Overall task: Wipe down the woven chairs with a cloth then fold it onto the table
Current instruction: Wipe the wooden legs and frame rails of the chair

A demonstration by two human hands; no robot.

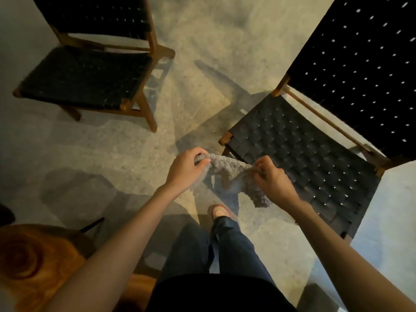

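Both hands are gripping a fuzzy grey cloth [234, 176] in mid-air above the speckled concrete floor [202, 64]: the left hand [188, 168] is curling round one bunched end, the right hand [270, 176] is pinching the other, apparently at a corner. The cloth is sagging between them, beside the nearer black woven wooden-framed chair [299, 154]; a second such chair [85, 77] is standing well apart at upper left

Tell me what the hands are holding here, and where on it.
Both hands hold the grey cloth by its upper edge: the left hand grips one end, the right hand pinches the other. The rest hangs below.
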